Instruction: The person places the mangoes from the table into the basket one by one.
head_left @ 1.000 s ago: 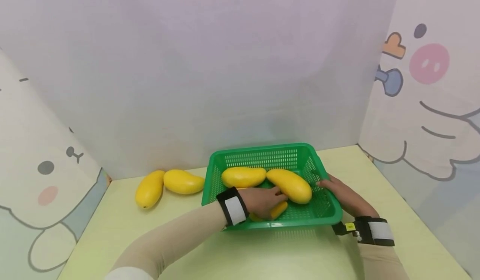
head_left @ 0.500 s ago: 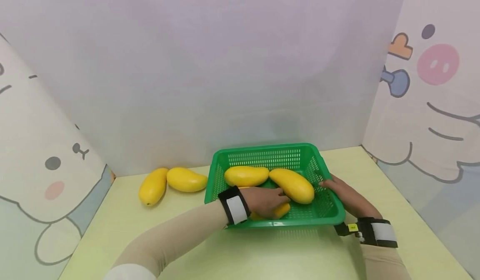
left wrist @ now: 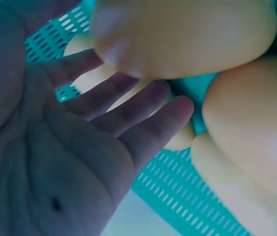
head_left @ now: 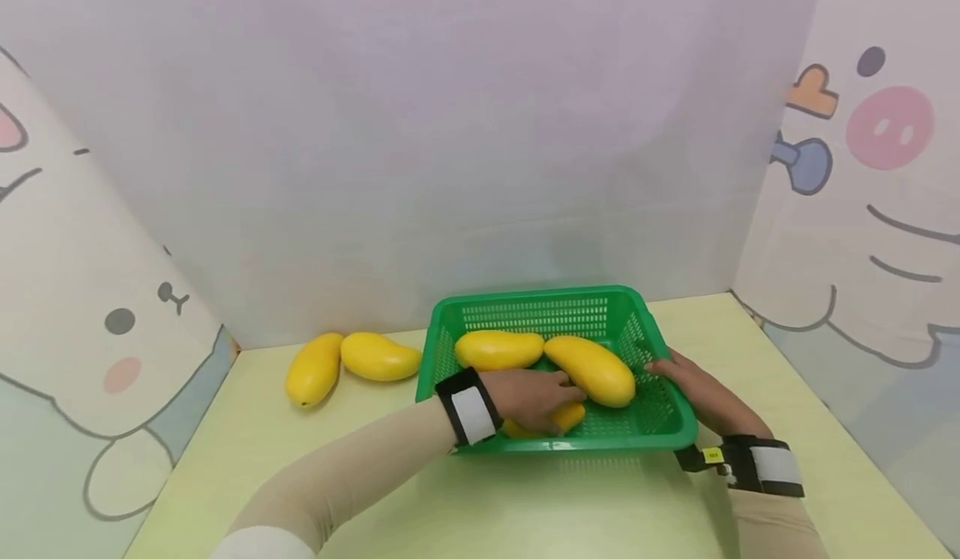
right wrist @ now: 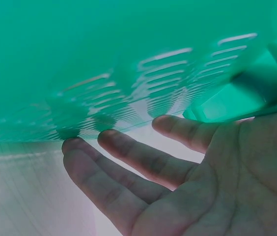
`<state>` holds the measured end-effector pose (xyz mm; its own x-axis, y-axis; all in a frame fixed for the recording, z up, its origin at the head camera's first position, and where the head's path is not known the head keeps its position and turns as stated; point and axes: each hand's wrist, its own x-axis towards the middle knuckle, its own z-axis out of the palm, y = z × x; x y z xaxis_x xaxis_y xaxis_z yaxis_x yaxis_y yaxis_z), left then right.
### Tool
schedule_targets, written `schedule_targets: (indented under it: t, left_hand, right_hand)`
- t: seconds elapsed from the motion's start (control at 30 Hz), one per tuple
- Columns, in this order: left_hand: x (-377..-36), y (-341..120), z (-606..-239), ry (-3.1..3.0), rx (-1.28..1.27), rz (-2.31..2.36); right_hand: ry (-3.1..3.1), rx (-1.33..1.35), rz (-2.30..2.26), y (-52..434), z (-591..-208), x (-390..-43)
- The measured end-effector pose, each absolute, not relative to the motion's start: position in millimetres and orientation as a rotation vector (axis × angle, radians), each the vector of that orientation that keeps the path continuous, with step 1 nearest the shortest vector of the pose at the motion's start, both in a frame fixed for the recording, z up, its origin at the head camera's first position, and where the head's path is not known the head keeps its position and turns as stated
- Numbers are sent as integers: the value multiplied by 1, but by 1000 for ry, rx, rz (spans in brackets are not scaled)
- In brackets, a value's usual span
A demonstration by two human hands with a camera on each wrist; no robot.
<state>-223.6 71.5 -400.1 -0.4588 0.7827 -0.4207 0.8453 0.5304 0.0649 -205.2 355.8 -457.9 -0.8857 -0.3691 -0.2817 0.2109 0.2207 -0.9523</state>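
A green plastic basket (head_left: 536,294) stands on the table with yellow mangoes inside. One mango (head_left: 498,350) lies along its back left, and another mango (head_left: 597,373) slants at the right. My left hand (head_left: 531,398) reaches into the basket over a front mango (head_left: 567,416), which it partly hides. In the left wrist view, the left fingers are fairly straight and their tips touch a large mango (left wrist: 187,37). My right hand (head_left: 705,392) grips the basket's right side, thumb over the rim. Its other fingers (right wrist: 143,160) lie against the slotted outer wall.
Two more mangoes, the left one (head_left: 313,370) and the right one (head_left: 380,356), lie on the pale yellow table (head_left: 480,501) left of the basket. A plain cloth wall (head_left: 480,142) rises close behind. Side walls with cartoon prints flank the table.
The head view has turned slightly left, so the scene appears a little farther right. Both hands keep their places at the basket, and the mangoes show no clear movement.
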Motion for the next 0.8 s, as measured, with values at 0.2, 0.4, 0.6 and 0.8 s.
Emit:
schedule_targets:
  t: [0.2,0.4,0.6,0.8]
  left_hand:
    - [-223,64,-384,2396,1376,-158]
    - [-222,52,-370,2415,1394,-105]
    - [-216,40,-357,2467,1423,-90]
    - [-209,28,-349,2555,1510,-153]
  right_hand:
    - [2048,-139,-1701,356,-457,-206]
    - [2036,-138,-1701,358,-460,-207]
    - [2025,-153,-1704,358,-463,-207]
    - [2027,-172,-1710,359,-463,-208]
